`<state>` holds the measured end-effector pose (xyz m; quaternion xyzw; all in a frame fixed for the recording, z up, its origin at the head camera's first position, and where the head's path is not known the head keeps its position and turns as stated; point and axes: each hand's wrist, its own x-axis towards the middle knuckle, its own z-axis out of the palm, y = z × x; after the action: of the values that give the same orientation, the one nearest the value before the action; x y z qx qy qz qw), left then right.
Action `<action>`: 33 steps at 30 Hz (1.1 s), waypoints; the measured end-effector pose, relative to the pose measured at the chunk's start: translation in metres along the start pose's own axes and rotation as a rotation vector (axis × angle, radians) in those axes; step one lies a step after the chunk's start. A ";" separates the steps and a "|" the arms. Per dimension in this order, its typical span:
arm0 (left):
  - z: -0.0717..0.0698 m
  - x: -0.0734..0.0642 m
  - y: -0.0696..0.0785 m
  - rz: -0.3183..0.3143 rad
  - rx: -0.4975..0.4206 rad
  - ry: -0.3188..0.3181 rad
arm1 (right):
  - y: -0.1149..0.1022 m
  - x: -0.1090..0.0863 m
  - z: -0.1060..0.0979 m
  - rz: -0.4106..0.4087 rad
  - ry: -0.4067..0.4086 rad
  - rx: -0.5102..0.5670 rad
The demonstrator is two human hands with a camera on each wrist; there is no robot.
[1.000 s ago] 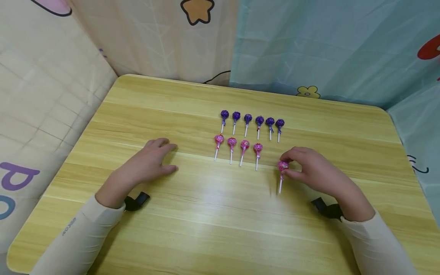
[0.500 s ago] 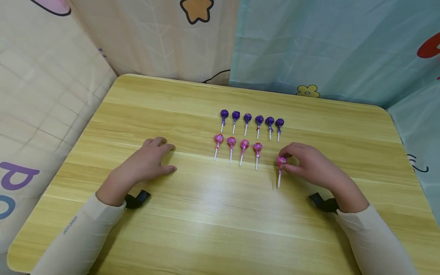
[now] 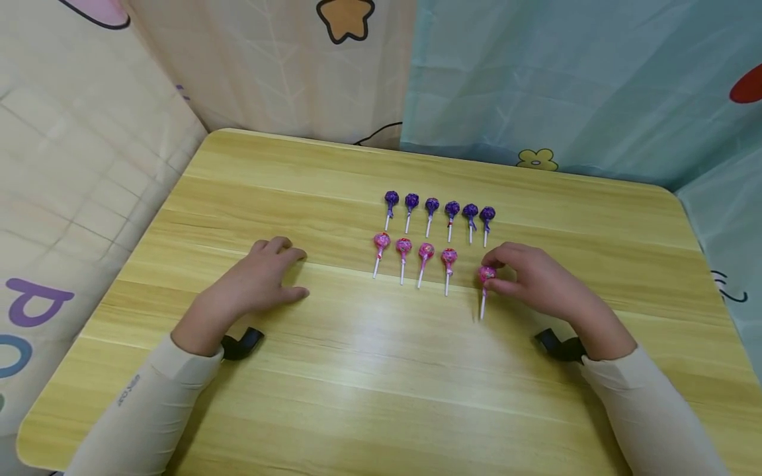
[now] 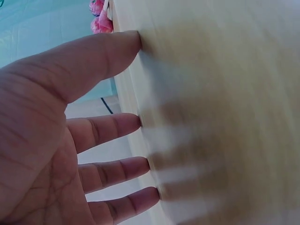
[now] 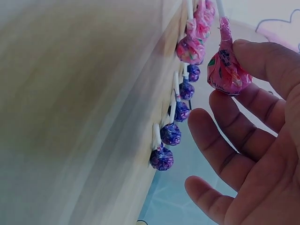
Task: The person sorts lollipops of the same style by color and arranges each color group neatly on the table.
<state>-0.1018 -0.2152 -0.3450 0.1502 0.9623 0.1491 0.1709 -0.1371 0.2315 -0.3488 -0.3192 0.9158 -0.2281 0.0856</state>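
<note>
My right hand (image 3: 532, 279) pinches a pink-wrapped lollipop (image 5: 228, 75) by its round head, thumb on one side and fingers on the other. Its white stick points toward the near side of the table in the head view. Left of it lies a row of several pink lollipops (image 3: 449, 256), sticks toward me. Behind them runs a row of several purple lollipops (image 3: 452, 209), laid the same way. My left hand (image 3: 250, 281) rests on the table at the left with fingers spread, and its fingertips (image 4: 133, 41) touch the wood. It holds nothing.
The wooden table (image 3: 357, 396) has rounded corners. Printed curtains (image 3: 536, 79) hang along its back edge and at both sides. A black strap (image 3: 243, 344) is on the left wrist, and another black strap (image 3: 559, 346) is on the right.
My right hand has moved slightly away from me with the pink lollipop, bringing it nearer the end of the pink row. The left hand stays in place.
</note>
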 end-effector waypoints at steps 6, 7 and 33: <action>-0.002 -0.001 -0.001 -0.016 -0.003 -0.001 | 0.005 0.010 -0.001 -0.012 0.003 0.017; -0.002 -0.002 -0.001 -0.017 -0.005 -0.002 | 0.006 0.011 0.000 -0.011 0.002 0.018; 0.000 0.000 0.002 -0.028 -0.013 0.004 | 0.017 0.037 0.001 0.007 -0.025 -0.002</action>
<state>-0.1010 -0.2138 -0.3441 0.1355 0.9637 0.1532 0.1719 -0.1748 0.2200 -0.3582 -0.3188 0.9160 -0.2230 0.0977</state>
